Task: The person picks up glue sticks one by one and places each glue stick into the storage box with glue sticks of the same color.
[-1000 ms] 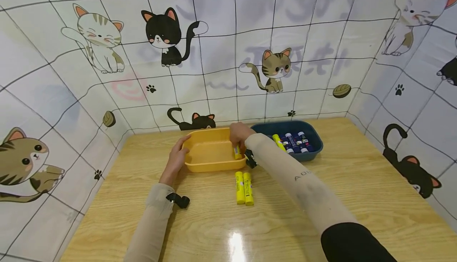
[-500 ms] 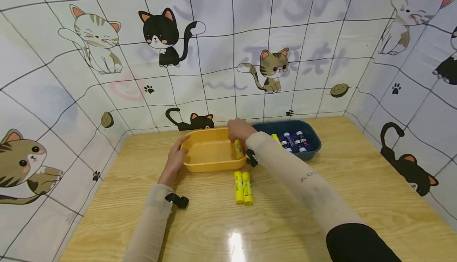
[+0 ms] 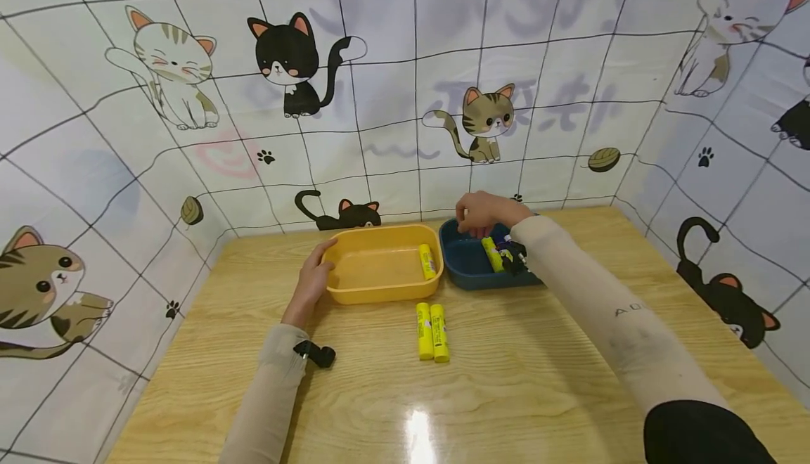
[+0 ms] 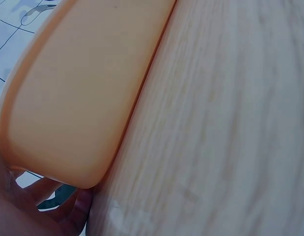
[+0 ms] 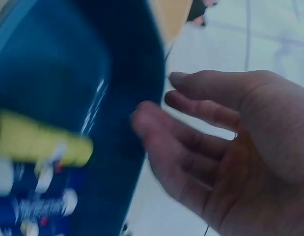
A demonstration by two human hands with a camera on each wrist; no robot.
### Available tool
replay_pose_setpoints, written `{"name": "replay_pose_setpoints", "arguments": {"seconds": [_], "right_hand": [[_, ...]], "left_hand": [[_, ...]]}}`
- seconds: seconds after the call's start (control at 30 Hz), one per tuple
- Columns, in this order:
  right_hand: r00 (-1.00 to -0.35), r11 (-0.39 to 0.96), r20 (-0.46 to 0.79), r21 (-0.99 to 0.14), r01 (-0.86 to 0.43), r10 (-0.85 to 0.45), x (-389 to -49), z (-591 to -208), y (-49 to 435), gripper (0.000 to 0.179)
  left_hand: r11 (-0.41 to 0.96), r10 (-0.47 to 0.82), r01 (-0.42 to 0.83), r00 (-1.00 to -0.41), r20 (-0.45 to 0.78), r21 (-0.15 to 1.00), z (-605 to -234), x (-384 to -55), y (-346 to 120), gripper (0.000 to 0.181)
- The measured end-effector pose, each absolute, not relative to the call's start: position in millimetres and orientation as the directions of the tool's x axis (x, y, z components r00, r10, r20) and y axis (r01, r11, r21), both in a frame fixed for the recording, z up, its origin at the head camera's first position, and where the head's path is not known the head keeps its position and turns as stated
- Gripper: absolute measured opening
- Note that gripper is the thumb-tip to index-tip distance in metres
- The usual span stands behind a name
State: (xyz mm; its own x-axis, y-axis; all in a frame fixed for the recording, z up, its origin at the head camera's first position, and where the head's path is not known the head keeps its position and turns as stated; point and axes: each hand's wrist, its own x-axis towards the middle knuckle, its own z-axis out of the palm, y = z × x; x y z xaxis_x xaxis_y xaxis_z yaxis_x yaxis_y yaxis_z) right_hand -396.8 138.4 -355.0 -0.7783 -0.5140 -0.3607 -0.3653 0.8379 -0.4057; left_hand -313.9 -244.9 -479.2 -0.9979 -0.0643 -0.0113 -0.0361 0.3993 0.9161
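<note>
My left hand holds the left end of the yellow-orange plastic tray, thumb over the rim and fingers outside. At the tray's right end lies one yellow glue stick. My right hand is over the dark blue plastic tray, holding nothing; in the right wrist view its fingers are loosely bent and spread from the thumb. In that tray lie a yellow glue stick and several dark blue glue sticks with white caps, partly hidden by my right wrist in the head view.
Two yellow glue sticks lie side by side on the wooden table, in front of the yellow-orange tray. The two trays stand close together near the cat-patterned back wall. A second patterned wall rises at the right.
My right hand has let go of the yellow glue stick in the yellow-orange tray and moved right, over the blue tray. My left hand stays on the tray's left end.
</note>
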Motion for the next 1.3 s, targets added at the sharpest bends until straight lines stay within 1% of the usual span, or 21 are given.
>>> {"name": "replay_pose_setpoints", "arguments": {"seconds": [0.1,0.17,0.23,0.33,0.5,0.6,0.77,0.83,0.9,1.07,1.17,1.3], "right_hand": [[-0.750,0.879,-0.477,-0.363,-0.308,-0.459,-400,-364,154,0.034],[-0.722,0.904,-0.553,-0.342,-0.258,-0.415,-400,-372,161,0.047],[-0.707,0.921,-0.600,-0.326,-0.213,-0.375,-401,-380,167,0.060],[-0.720,0.943,-0.616,-0.282,-0.179,-0.321,-401,-389,171,0.076],[-0.749,0.960,-0.606,-0.229,-0.161,-0.270,-401,-396,174,0.086],[-0.753,0.958,-0.596,-0.226,-0.173,-0.277,-401,-397,175,0.087],[-0.761,0.936,-0.549,-0.263,-0.234,-0.344,-398,-398,174,0.082],[-0.769,0.926,-0.522,-0.285,-0.249,-0.368,-397,-398,172,0.077],[-0.782,0.920,-0.497,-0.299,-0.253,-0.377,-396,-398,170,0.067],[-0.806,0.912,-0.439,-0.294,-0.287,-0.396,-395,-395,164,0.043],[-0.803,0.898,-0.416,-0.296,-0.326,-0.428,-393,-390,162,0.037],[-0.796,0.884,-0.402,-0.321,-0.341,-0.453,-392,-383,162,0.035]], "left_hand": [[0.405,-0.069,-0.045,-0.997,-0.018,0.913,-480,-314,-247,0.060],[0.404,-0.078,-0.047,-0.997,-0.017,0.914,-481,-313,-248,0.059],[0.405,-0.077,-0.044,-0.997,-0.014,0.913,-481,-312,-248,0.059],[0.402,-0.077,-0.039,-0.997,-0.009,0.915,-482,-312,-248,0.059],[0.401,-0.072,-0.027,-0.997,0.002,0.916,-481,-312,-245,0.059],[0.392,-0.067,-0.027,-0.998,0.000,0.919,-479,-313,-243,0.058],[0.381,-0.065,-0.035,-0.998,-0.011,0.924,-477,-313,-243,0.058],[0.379,-0.068,-0.031,-0.998,-0.006,0.925,-476,-313,-243,0.058],[0.376,-0.071,-0.026,-0.997,0.001,0.926,-476,-313,-243,0.058],[0.371,-0.071,-0.019,-0.997,0.008,0.929,-478,-314,-243,0.058],[0.367,-0.073,-0.017,-0.997,0.011,0.930,-478,-313,-243,0.059],[0.371,-0.071,-0.020,-0.997,0.007,0.928,-478,-313,-243,0.060]]}}
